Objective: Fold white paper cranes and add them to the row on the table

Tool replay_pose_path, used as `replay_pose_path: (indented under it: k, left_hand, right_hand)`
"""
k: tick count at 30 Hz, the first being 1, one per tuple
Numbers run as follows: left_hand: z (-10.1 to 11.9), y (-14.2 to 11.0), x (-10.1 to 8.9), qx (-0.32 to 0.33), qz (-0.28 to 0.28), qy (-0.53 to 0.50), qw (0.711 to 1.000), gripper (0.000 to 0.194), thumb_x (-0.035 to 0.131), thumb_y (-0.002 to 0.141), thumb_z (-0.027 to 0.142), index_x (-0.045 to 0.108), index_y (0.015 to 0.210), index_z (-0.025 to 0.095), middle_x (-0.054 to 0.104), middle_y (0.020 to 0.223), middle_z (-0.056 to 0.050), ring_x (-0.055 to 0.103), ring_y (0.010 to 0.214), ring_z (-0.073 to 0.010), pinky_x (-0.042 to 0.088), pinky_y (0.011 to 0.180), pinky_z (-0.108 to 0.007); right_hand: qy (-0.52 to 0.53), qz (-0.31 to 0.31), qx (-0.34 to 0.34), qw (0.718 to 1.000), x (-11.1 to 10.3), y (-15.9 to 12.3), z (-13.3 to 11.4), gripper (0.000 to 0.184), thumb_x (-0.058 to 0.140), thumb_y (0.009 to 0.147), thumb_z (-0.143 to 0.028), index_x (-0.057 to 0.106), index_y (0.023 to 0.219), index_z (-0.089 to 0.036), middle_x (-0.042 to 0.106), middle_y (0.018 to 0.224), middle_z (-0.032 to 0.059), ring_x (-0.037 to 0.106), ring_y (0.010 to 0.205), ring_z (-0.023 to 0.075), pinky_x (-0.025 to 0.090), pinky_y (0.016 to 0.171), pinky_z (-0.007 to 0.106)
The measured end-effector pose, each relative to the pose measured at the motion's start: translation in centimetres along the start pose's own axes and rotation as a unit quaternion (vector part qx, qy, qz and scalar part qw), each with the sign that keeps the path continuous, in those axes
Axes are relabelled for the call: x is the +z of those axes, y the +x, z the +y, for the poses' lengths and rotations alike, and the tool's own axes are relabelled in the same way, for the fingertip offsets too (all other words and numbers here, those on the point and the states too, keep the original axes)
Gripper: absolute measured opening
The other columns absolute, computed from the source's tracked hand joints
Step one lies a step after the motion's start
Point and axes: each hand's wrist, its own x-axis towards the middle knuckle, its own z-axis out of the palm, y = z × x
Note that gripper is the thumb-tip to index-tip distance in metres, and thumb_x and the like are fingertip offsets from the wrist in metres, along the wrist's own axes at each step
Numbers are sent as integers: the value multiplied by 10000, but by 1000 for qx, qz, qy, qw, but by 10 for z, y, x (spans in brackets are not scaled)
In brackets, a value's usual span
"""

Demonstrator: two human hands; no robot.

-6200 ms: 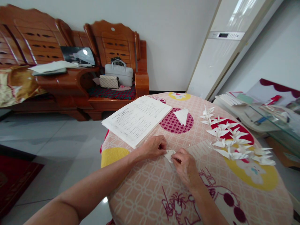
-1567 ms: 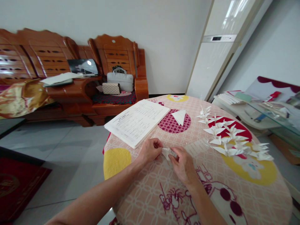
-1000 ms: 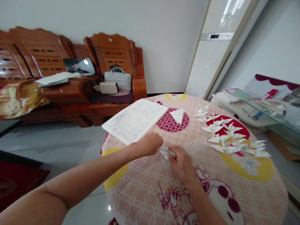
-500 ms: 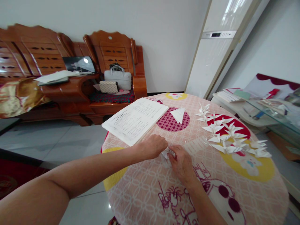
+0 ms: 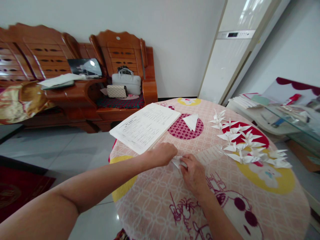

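White folded paper (image 5: 176, 163) lies low over the tablecloth (image 5: 152, 200), between the fingers of the two hands. The right hand (image 5: 193, 170) has thumb and forefinger bent in narrow, pinching the paper's right end. The left hand (image 5: 165, 154) is curled tight at the paper's upper left, its back turned up; its fingertips are hidden, so I cannot tell whether it grips the paper or only presses on it.

Just beyond the left hand, and a little to its left, rests a stack of printed sheets (image 5: 147, 126), small dark text on its top page. Straight ahead of the right hand, farther off, flat paper triangles (image 5: 191, 122) sit on a purple-checked circle of the cloth. To the right of the right hand, well apart from it, paper cranes (image 5: 241, 141) crowd together with wings spread, over the red and yellow patches.

Far beyond the left hand, past the table, a carved wooden armchair (image 5: 120, 46) holds a grey handbag (image 5: 131, 84) and a quilted purse (image 5: 116, 92).
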Motion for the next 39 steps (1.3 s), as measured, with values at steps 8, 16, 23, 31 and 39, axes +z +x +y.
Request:
replay_pose_path:
  k: [8,16,23,31,39]
  left_hand:
    - [-18,-20,7,-68,159,-192,966,218,502,819,69,671,935,144,676,900,-74,634,826,-177,489,760,-289]
    - [-13,-20,34,32,179,-364,914,152,582,858,181,730,882,162,690,924,-64,633,856,-134,487,772,-225]
    - [-11,-19,43,33,204,-336,919,150,577,858,166,727,870,152,686,928,-76,622,891,-142,488,801,-248]
    - [-10,-20,44,29,216,-348,912,147,571,853,138,718,846,147,680,909,-65,619,872,-134,477,794,-235]
    - [-4,-26,47,32,236,-256,937,184,521,885,136,703,859,150,656,943,-76,582,913,-153,465,819,-268]
  right_hand:
    - [-15,-17,12,1000,-5,0,-7,222,566,807,-97,697,962,-188,638,1062,73,630,900,190,466,813,281]
    - [23,1,4,1000,-1,-2,1,185,555,826,-105,704,907,-181,636,1065,77,634,873,180,489,817,288]
    - [30,35,-10,999,1,-7,8,203,533,834,-75,699,782,-180,643,1019,87,631,832,173,496,797,290]
    - [-97,19,-93,991,-2,-10,4,262,456,871,-49,697,849,-149,644,1049,129,543,994,248,478,878,378]
    - [-101,19,-162,981,7,-11,10,373,394,882,-50,654,1147,-84,643,1164,174,520,1085,265,493,928,411]
